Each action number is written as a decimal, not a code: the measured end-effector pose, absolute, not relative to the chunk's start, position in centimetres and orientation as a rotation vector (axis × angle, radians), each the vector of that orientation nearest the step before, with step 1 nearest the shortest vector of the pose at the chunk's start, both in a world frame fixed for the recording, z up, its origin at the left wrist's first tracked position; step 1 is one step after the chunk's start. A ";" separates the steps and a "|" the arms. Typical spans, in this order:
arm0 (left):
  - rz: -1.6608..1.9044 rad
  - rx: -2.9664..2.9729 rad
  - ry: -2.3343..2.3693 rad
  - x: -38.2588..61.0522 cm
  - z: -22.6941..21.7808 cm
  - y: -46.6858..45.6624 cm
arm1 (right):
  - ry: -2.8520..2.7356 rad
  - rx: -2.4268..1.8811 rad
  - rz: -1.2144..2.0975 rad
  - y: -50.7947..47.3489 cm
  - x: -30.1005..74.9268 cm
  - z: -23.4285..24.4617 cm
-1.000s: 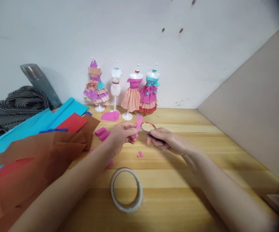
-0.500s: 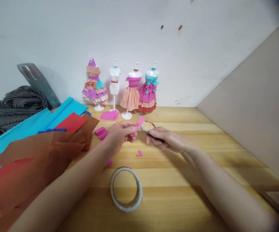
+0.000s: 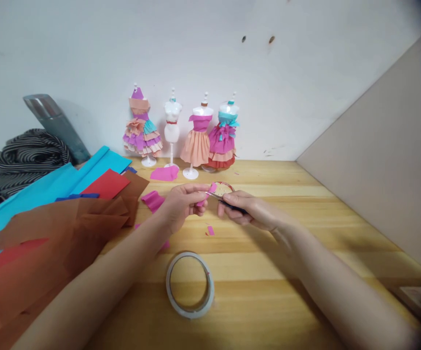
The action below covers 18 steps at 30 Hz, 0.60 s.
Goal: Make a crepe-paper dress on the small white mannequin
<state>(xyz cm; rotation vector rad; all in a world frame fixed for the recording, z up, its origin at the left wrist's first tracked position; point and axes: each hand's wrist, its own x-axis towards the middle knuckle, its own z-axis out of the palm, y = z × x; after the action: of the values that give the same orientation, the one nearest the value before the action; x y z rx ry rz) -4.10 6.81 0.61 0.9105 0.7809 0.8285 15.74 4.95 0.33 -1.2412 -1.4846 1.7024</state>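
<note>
One fingertip pinch of the left hand (image 3: 191, 200) holds a pink strip (image 3: 213, 187) above the bench (image 3: 254, 296), seemingly steadying it against the scissors (image 3: 215, 196) grasped in the right hand (image 3: 240, 204). Nearer lies a tape roll (image 3: 190, 314); four mannequins (image 3: 172, 131) stand far, apparently for elbow room.

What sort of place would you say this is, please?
Probably a craft table: miniature dress forms stand at the back, coloured sheets lie at the left, and the right hand holds scissors.
</note>
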 end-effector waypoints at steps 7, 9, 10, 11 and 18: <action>0.819 0.880 0.751 -4.2 0.3 6.9 | -1.470 -1.219 1.724 4.9 16.1 0.6; 0.843 0.874 0.723 -4.3 0.2 7.0 | -1.493 -1.203 1.761 4.8 16.2 0.7; 0.849 0.884 0.715 -4.4 0.2 7.1 | -1.501 -1.200 1.783 4.8 16.2 0.8; 0.855 0.900 0.712 -4.4 0.1 7.2 | -1.506 -1.200 1.799 4.8 16.2 0.8; 0.876 1.092 0.724 -4.6 -0.5 7.8 | -1.471 -1.231 1.752 5.0 15.7 0.5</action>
<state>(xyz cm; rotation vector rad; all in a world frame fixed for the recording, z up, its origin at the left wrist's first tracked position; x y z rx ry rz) -4.59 7.76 -0.51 1.0918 0.7242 0.8755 15.66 4.99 0.48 -1.2309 -1.4707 1.7521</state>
